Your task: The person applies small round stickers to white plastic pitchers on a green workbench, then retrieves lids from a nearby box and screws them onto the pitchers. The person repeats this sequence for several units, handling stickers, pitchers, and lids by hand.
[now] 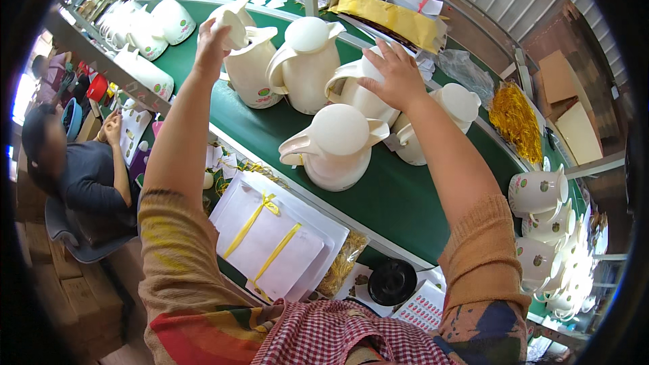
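White lid, pinched in left hand, fingers partly closed, near mouth of uncovered jug; edge-gripped probably for control. Lidded jug, under right hand, fingers spread, seemingly steadied from above. Further jugs, clustered on green counter, likely for reach.

At least five jugs around the centre; two hands, toward eleven and one; two ribbons toward seven; one black disc at five; one co-worker at nine.
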Tool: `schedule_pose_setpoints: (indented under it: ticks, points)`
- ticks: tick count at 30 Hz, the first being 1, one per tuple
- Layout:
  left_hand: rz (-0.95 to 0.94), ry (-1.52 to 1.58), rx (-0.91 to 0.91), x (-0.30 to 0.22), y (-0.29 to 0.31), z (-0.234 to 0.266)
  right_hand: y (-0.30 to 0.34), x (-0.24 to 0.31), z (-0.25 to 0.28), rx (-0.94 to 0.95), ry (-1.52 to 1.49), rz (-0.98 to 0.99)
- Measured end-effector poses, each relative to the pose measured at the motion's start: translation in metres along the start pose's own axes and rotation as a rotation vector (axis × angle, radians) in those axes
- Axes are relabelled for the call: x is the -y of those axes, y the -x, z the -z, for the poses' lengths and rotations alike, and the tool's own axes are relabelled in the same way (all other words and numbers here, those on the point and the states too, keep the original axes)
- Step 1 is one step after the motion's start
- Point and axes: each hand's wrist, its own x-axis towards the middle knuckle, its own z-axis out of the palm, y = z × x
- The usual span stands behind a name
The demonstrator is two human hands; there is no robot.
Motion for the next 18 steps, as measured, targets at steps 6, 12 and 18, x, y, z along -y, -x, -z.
schedule_pose_setpoints:
  ticks: [6,12,18]
  points:
    - [0.029,-0.083,-0.345,0.117,-0.134,0.064,0.047,-0.024,0.067,-0.330,-0.519,-0.177]
    - [-0.701,-0.689,-0.322,0.079,-0.080,-0.025,0.264,-0.064,0.127,-0.262,-0.851,-0.754]
    - [-0.429,0.065,0.806,-0.046,0.196,-0.160,0.456,0.019,0.106,-0.457,-1.312,-1.241]
